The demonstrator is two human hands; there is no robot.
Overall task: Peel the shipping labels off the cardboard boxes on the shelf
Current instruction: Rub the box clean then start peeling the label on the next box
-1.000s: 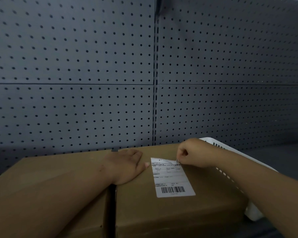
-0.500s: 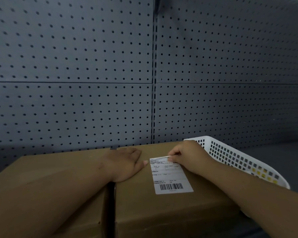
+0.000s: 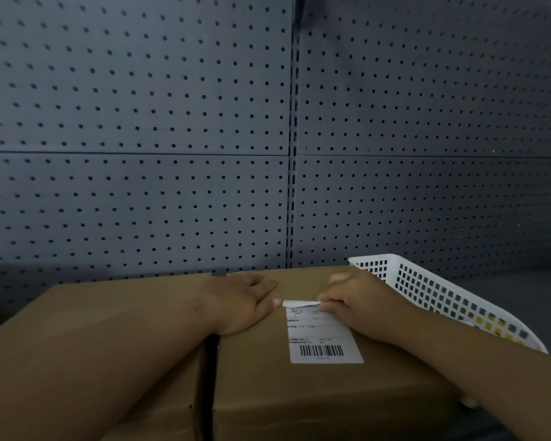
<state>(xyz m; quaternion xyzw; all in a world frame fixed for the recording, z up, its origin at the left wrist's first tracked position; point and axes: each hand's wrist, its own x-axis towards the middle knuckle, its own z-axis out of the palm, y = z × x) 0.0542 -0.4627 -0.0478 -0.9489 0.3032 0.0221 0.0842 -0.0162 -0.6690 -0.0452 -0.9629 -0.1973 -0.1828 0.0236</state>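
- Left cardboard box (image 3: 93,329): plain brown, its top mostly under the left forearm. I see no label on the part in view.
- Left hand (image 3: 239,305): flat, fingers straight, palm down on the top of the right cardboard box (image 3: 299,396). One fingertip sits just beside the label's far-left corner. It holds nothing and only pins the box.
- Shipping label (image 3: 323,340): white, barcode at the near end, stuck on top of the right box near the middle. The far edge is curled up off the cardboard as a thin strip, and the rest lies flat.
- Handling, my read: thin paper sticker, light and limp, and it will tear easily. The glue likely bites into the cardboard skin. I'd grip across the lifted far edge, not just one corner. I'd pull low and slow toward the barcode end. The box looks stiff enough to take the press.
- Right hand (image 3: 360,297): fingers curled, thumb and fingertips pinching the right end of the lifted strip.
- White mesh basket (image 3: 442,291): tilted, just beside the right box and behind the right wrist. Something yellow shows through the mesh, but I can't tell what.
- Shelf (image 3: 528,300): grey deck showing at far right, with the pegboard back wall (image 3: 140,122) behind everything.
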